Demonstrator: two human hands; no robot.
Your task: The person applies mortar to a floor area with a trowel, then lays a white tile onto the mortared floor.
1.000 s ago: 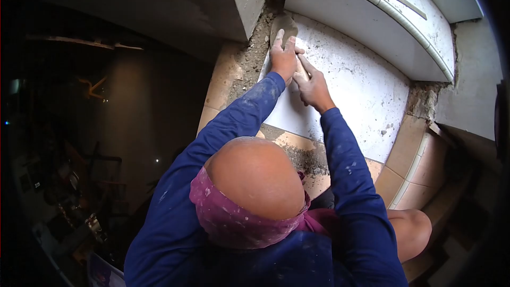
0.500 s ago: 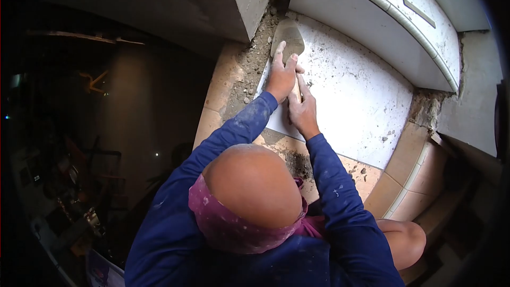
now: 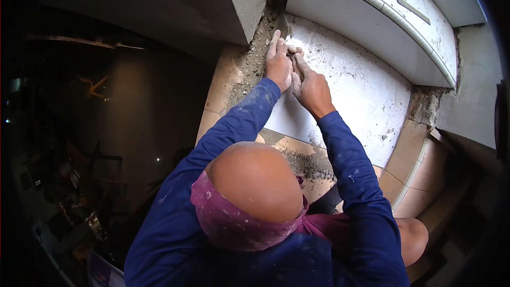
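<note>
A trowel (image 3: 283, 25) is tilted up nearly on edge, its blade at the gap between the white tile (image 3: 350, 90) and the strip of grey rubble (image 3: 257, 50). My right hand (image 3: 314, 89) is closed round its handle, which is mostly hidden by the fingers. My left hand (image 3: 278, 66) presses against the trowel near the blade, with two dusty fingers stretched along it; its grip is partly covered. Both hands touch or nearly touch each other above the tile's left edge. Crumbs of mortar dot the tile.
A white curved-front step (image 3: 350, 21) rises behind the tile. At the upper left stands a grey wall block (image 3: 247, 0). Orange tiles (image 3: 218, 95) border the rubble, and loose mortar (image 3: 311, 165) lies near the knees. The left side is dark.
The trowel has turned from blade flat to nearly edge-on and shifted slightly left. My right hand has moved up and rotated over the handle; my left hand has moved slightly up.
</note>
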